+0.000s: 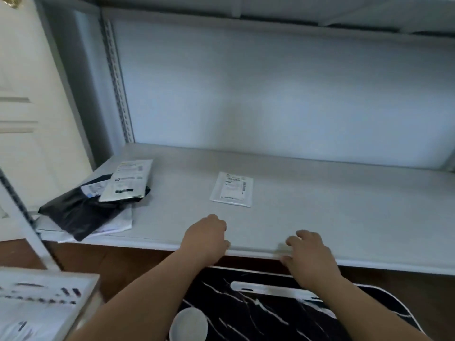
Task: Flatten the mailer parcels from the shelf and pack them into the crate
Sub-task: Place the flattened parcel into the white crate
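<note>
A small flat white plastic mailer parcel [232, 189] lies on the grey shelf [320, 205], beyond both hands. Left hand [205, 238] and right hand [311, 257] rest at the near edge, fingers [294, 241] loosely curled, holding nothing.

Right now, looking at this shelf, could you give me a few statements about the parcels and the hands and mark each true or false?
1. A small white mailer lies alone mid-shelf. True.
2. The left hand grips that mailer. False: it rests at the shelf front edge, holding nothing.
3. A black mailer lies in the pile on the left. True.
4. The right hand holds a parcel. False: it holds nothing.
5. The pile sits on the shelf's right end. False: left end.
</note>
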